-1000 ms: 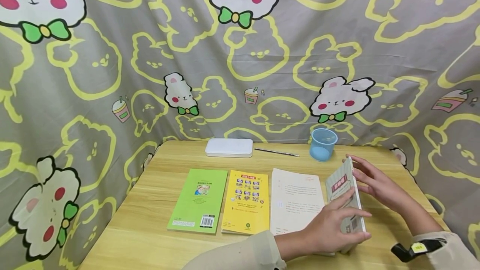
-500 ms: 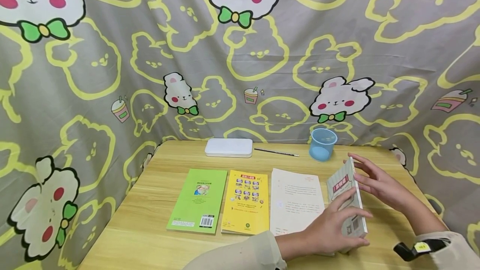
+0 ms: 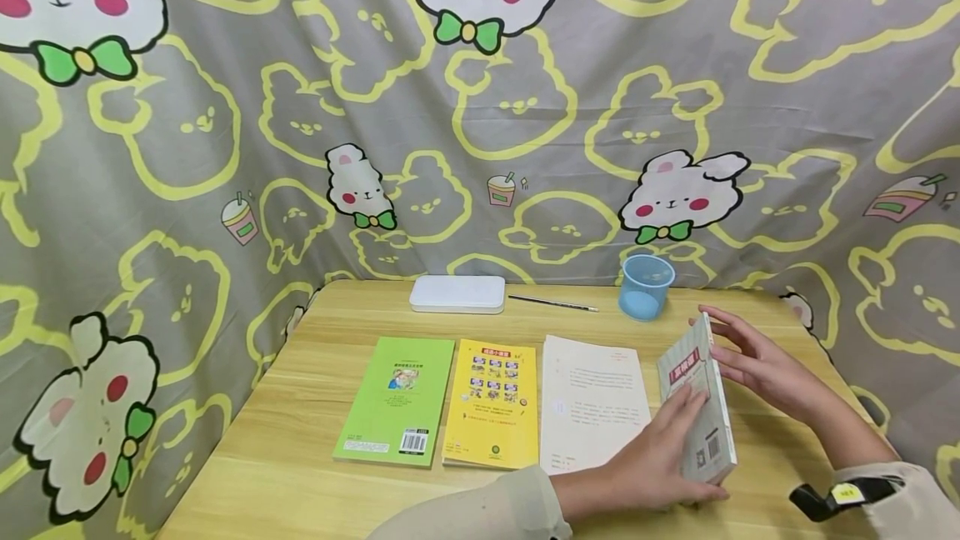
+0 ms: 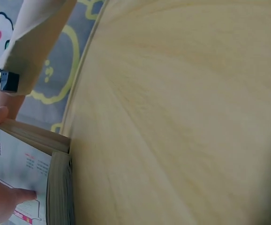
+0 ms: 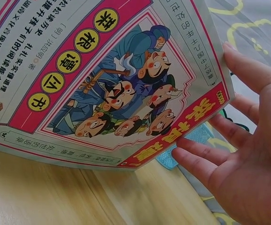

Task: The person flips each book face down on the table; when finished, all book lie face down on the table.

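Observation:
A pale grey paperback book (image 3: pixel 707 432) stands tilted on edge at the right of the table in the head view. My left hand (image 3: pixel 648 461) holds it, fingers on the barcoded back cover and thumb at the near lower edge. In the left wrist view a left finger (image 4: pixel 20 197) presses that cover, and the page edges show in two layers; whether this is one book or two I cannot tell. My right hand (image 3: pixel 761 369) touches the far side edge with spread, fairly straight fingers. The right wrist view shows the illustrated front cover (image 5: pixel 121 89) facing that palm.
To the left lie a white printed booklet (image 3: pixel 592 398), a yellow book (image 3: pixel 491 407) and a green book (image 3: pixel 397 402), in a row. Behind them are a white case (image 3: pixel 457 294), a pencil (image 3: pixel 553 303) and a blue mesh cup (image 3: pixel 647 288). A patterned curtain (image 3: pixel 525 123) surrounds the wooden table.
My left fingers have drawn back from the book's right edge and lie together on its back cover, uncovering the barcode. The book has shifted slightly right; my right hand has barely moved.

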### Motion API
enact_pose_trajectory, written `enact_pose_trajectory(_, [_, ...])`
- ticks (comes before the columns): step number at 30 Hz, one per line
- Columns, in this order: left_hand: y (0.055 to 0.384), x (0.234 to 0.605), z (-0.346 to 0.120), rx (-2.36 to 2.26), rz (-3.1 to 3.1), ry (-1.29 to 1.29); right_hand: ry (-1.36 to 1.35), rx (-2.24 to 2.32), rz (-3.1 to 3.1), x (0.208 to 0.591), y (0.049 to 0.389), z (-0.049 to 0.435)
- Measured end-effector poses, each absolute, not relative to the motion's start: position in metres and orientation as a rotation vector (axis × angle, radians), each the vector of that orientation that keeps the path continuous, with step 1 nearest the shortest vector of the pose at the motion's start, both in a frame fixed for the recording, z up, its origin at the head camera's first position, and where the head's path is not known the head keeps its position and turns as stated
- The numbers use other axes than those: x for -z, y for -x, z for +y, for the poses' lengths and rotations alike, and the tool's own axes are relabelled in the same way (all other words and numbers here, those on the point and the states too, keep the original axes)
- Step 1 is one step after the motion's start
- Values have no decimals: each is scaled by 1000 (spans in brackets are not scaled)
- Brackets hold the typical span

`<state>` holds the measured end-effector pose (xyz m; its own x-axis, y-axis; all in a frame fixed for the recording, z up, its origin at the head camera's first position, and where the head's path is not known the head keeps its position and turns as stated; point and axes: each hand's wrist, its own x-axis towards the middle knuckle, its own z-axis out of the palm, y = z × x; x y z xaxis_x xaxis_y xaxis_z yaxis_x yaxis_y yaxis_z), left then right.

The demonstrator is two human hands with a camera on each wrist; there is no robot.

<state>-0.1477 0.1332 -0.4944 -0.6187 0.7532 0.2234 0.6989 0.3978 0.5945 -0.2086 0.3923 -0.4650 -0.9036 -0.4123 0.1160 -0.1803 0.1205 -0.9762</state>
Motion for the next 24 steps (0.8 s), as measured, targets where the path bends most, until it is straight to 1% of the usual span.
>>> enact_pose_trajectory(6, [150, 499, 132, -954, 2528, -1264, 581, 1862, 2212, 463, 208, 395])
enact_pose_trajectory(15, [151, 499, 132, -883, 2534, -1256, 573, 1846, 2210, 461, 206, 400])
enact_pose_trajectory(24, [150, 500, 136, -845, 2557, -1277, 621, 1856, 2187, 461, 202, 409])
